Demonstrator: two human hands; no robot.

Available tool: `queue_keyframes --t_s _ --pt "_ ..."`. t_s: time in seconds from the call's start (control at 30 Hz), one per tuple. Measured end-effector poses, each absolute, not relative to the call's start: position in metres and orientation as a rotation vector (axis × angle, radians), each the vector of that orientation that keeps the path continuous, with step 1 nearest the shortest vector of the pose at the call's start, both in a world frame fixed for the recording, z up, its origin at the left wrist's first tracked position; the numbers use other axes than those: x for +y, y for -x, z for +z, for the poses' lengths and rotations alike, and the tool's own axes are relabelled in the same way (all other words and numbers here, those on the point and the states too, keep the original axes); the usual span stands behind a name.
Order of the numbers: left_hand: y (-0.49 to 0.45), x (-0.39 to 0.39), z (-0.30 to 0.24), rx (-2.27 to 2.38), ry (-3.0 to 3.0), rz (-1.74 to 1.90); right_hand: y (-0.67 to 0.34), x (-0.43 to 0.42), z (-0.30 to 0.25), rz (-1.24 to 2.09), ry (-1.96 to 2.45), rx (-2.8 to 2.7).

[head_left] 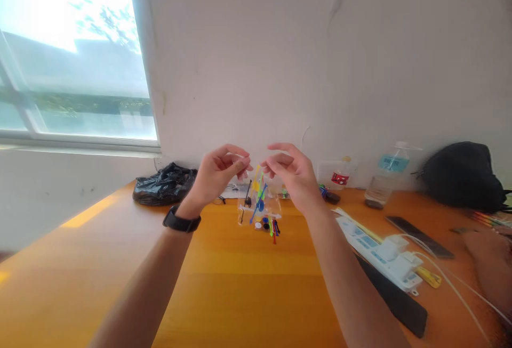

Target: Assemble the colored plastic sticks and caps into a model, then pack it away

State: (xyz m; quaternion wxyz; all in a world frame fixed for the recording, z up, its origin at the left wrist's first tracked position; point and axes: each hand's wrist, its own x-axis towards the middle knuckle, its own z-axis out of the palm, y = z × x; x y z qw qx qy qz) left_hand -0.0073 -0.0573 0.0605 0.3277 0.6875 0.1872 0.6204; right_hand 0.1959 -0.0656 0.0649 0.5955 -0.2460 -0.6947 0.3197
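A clear plastic bag point(273, 204) hangs upright in front of me, its top edge between my two hands. Thin plastic sticks in yellow, green, blue and black show inside it, along with a blue round piece point(261, 205). My left hand point(214, 177), with a black band on the wrist, pinches the bag's upper left side between thumb and fingers. The upper right side is pinched by my right hand point(295, 177), whose index finger stretches out free. Behind and below the bag, small coloured sticks point(274, 228) and a white disc point(258, 226) lie on the wooden table point(248, 284).
Left of my hands sits a black plastic bag point(164, 184) against the wall. To the right are a white power strip point(370, 247) with chargers and cables, dark phone-like slabs point(420, 237), a plastic bottle point(380, 185) and a black bag point(460, 177). Another person's hand point(486, 252) rests at the right edge.
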Motion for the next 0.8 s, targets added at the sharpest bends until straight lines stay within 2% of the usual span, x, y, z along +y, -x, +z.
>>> queue_keyframes --t_s 0.33,0.8 --pt "0.017 -0.069 0.066 0.454 -1.845 1.479 -0.210 -0.070 0.069 0.707 0.510 -1.664" --pt "0.007 -0.068 0.063 0.596 -1.838 1.717 -0.209 -0.073 0.071 0.580 0.530 -1.662"
